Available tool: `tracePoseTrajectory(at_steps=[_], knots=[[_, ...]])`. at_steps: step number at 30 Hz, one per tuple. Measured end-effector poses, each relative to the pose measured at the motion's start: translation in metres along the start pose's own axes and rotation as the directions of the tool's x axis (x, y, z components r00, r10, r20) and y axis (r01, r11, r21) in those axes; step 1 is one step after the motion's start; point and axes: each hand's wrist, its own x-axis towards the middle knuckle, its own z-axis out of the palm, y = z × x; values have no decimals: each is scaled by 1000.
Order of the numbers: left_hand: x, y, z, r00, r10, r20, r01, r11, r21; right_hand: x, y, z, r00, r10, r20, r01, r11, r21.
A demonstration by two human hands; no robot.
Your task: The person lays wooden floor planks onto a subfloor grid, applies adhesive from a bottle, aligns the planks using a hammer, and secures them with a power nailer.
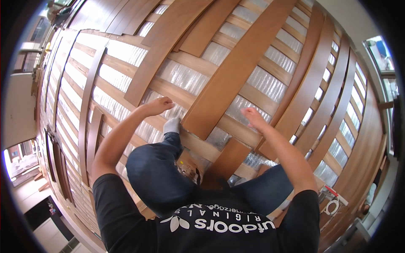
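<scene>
A long brown floorboard (238,69) lies slantwise in front of me, its near end by my foot in a grey sock (171,125). To the left of this board, my left hand (158,106) hovers with its fingers curled in, above silver foil sheeting (183,76). My right hand (253,117) is on the board's other side, closed like a loose fist. Neither hand shows anything in it, and both appear apart from the board. A short piece of board (230,158) lies close to my legs.
Wooden battens (261,98) run across the foil. More loose boards (168,46) lie to the left and right. Laid flooring (95,17) covers the far left, near another person (59,14). At lower right are a red and white tool (335,195) and a coiled white cord (332,207).
</scene>
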Motion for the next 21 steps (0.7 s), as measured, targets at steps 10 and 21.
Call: tracePoseTrajectory(at_steps=[10,21], knots=[[87,-33,124,991,-125,-38,94,888,-450,114,-13,165,942,105,-319,218,532,818],[64,19,85,952,-56,301,260,669,-697,69,-80,114,965,158,-210,108,493,864]])
